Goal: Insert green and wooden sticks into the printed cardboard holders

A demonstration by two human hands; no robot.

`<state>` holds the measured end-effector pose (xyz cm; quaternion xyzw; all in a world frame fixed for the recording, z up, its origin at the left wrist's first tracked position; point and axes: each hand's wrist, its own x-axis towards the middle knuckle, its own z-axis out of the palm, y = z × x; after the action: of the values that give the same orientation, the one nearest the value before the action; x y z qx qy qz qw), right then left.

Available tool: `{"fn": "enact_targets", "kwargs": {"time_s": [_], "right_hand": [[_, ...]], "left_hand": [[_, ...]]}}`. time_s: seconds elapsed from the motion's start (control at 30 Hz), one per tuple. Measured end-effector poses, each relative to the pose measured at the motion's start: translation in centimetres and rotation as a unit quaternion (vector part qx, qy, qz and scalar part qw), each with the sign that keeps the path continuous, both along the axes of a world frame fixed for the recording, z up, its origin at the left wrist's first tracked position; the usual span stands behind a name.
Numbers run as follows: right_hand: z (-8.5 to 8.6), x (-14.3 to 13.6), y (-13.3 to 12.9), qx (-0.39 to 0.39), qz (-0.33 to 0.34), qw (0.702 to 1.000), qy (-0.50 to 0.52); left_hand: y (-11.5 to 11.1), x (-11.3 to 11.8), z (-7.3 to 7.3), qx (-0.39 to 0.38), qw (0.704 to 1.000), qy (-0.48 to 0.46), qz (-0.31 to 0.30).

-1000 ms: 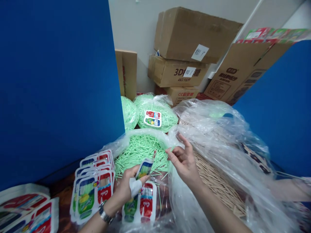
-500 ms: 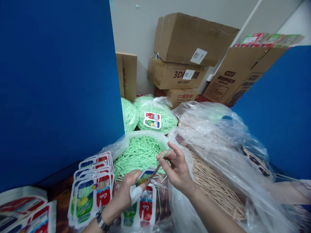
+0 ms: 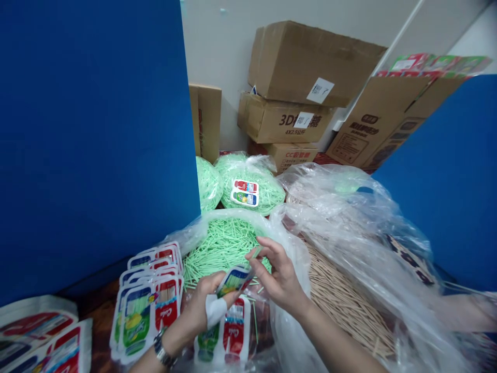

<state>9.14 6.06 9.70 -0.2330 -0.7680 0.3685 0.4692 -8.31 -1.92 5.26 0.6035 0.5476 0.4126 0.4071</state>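
Observation:
My left hand, with a white wrap at the thumb and a watch at the wrist, grips a small printed packet in green and blue. Close by, my right hand pinches some thin green sticks at the packet's upper end; whether their tips are inside I cannot tell. Beyond both hands lies an open clear bag of green sticks. Under my left hand rests a bottle-shaped Cola packet. Several similar packets are stacked at the left.
An open bag of brown sticks lies at the right, with another person's arm beyond it. Tied bags of green sticks stand behind, before stacked cartons. Blue panels flank both sides. More packets lie at lower left.
My right hand has come slightly down and left with the green sticks, toward the packet, and they stick out less. My left hand keeps its hold on the packet.

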Motion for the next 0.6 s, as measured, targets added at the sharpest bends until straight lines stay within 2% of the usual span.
{"fn": "enact_targets", "kwargs": {"time_s": [0.13,0.3,0.43,0.53,0.6], "right_hand": [[0.3,0.0,-0.1,0.013,-0.003,1.000,-0.020],[0.9,-0.1,-0.3,0.113,-0.015,0.991,-0.071],[0.3,0.5,-0.3,0.173,-0.001,0.975,-0.138],[-0.3,1.4,0.2,0.159,0.036,0.967,-0.195],[-0.7,1.9,0.9,0.095,0.040,0.972,-0.210]], "left_hand": [[0.0,-0.2,-0.1,-0.021,0.999,-0.033,-0.012],[0.0,-0.4,-0.1,-0.035,0.997,-0.068,-0.007],[0.0,-0.6,-0.1,-0.042,0.993,-0.106,0.010],[-0.1,-0.7,0.0,-0.049,0.990,-0.131,0.007],[-0.3,-0.7,0.2,-0.069,0.985,-0.154,0.015]]}}
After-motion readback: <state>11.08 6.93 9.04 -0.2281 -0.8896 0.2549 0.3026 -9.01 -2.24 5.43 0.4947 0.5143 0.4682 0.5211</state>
